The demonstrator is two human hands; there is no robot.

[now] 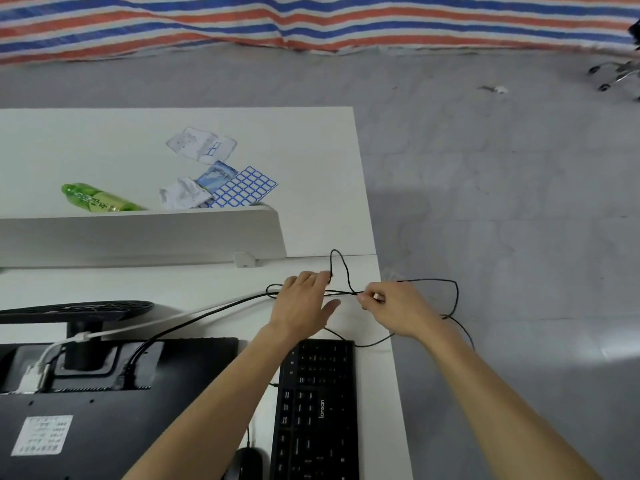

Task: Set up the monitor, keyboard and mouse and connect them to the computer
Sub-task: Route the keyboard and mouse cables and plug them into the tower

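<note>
A black monitor (104, 420) lies face down at the lower left, its round stand base (79, 310) pointing away, with a white cable (180, 315) and a black cable (194, 320) plugged into its back. The black keyboard (317, 410) stands lengthwise beside it, and a black mouse (244, 464) is at the bottom edge. A thin black cord (346, 271) loops over the white desk (311, 237) and past its right edge. My left hand (304, 303) reaches over the cord with its fingertips at one loop. My right hand (391, 308) pinches the cord.
A white divider panel (145, 237) crosses the desk. Behind it lie a green bottle (100, 199), crumpled papers (183, 197) and a blue-grid label sheet (247, 187). Grey floor lies to the right; a chair base (620, 72) is at the far right, a striped tarp (311, 19) at the back.
</note>
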